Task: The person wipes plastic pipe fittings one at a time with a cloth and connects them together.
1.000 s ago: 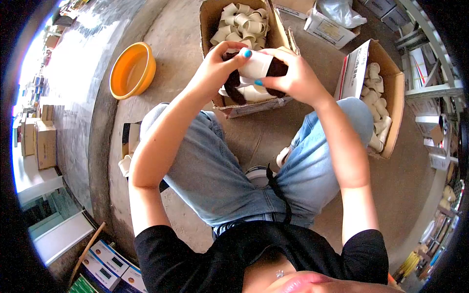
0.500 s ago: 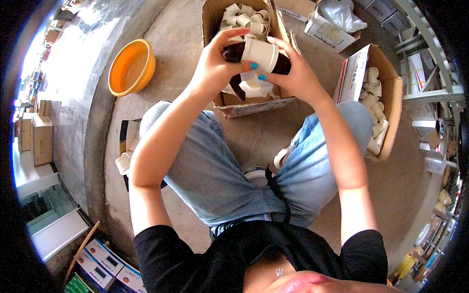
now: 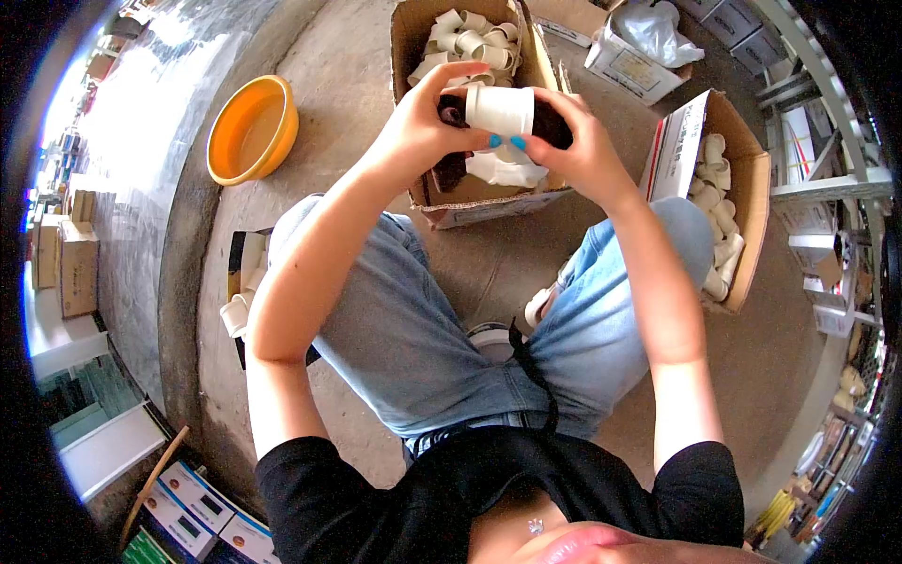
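In front of me, above a cardboard box (image 3: pixel 489 214), I hold a white plastic pipe fitting (image 3: pixel 500 111) sideways between both hands. My left hand (image 3: pixel 423 122) is closed around its left end, thumb pressed underneath. My right hand (image 3: pixel 583 141) grips the right end, its thumb nearly meeting the other one. Dark brown, cloth-like material (image 3: pixel 451 169) shows at the left of the fitting and hangs below my left hand. More dark material (image 3: pixel 552 124) lies between my right palm and the fitting. Several white pipe fittings (image 3: pixel 474 38) are heaped in the box behind my hands.
An orange basin (image 3: pixel 254 132) stands on the floor at left. At right, another cardboard box (image 3: pixel 749 188) holds several white fittings. A small box of fittings (image 3: pixel 237 315) sits beside my left knee. Farther back is a carton with a plastic bag (image 3: pixel 658 33). Shelving (image 3: pixel 832 179) lines the right.
The pipe fitting has turned from tilted to nearly level and shifted slightly right. Both hands have moved with it, and the dark material at left has bunched lower.
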A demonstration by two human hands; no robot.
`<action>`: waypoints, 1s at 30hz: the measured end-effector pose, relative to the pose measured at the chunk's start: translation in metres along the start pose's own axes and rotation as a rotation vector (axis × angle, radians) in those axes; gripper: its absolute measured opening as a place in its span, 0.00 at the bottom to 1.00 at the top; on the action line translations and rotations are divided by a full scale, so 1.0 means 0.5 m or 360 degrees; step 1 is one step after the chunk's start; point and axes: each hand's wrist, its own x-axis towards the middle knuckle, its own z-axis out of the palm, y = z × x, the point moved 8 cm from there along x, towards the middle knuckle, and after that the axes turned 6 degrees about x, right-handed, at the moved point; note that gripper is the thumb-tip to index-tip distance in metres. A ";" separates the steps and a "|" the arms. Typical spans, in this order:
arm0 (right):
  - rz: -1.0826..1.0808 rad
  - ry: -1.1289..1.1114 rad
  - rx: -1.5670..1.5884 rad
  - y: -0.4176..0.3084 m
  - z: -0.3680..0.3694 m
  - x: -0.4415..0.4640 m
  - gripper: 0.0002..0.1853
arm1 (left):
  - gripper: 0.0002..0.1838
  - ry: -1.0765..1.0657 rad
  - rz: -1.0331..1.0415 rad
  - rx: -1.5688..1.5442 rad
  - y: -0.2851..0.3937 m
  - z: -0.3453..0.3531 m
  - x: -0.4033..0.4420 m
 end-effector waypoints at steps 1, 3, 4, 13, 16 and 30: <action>-0.0191 0.0035 -0.0240 -0.021 -0.003 0.000 0.29 | 0.35 0.0001 -0.0036 -0.0124 -0.006 0.001 0.001; -0.0448 0.0067 -0.0676 -0.055 0.000 -0.008 0.32 | 0.35 -0.0069 -0.0186 -0.0209 -0.010 0.005 -0.002; -0.0560 0.0101 -0.0852 -0.068 0.000 -0.013 0.33 | 0.35 -0.0107 -0.0263 -0.0253 -0.014 0.009 -0.005; -0.0103 -0.0014 -0.0160 -0.020 0.011 -0.005 0.32 | 0.30 0.0129 -0.0156 -0.0507 -0.006 -0.012 -0.002; 0.0251 -0.0286 0.0654 0.028 0.036 0.011 0.24 | 0.31 0.0129 -0.0027 -0.0351 0.021 -0.012 -0.007; -0.0577 0.0026 -0.0807 -0.078 0.004 -0.011 0.27 | 0.31 -0.0142 -0.0219 -0.0053 0.002 0.011 -0.011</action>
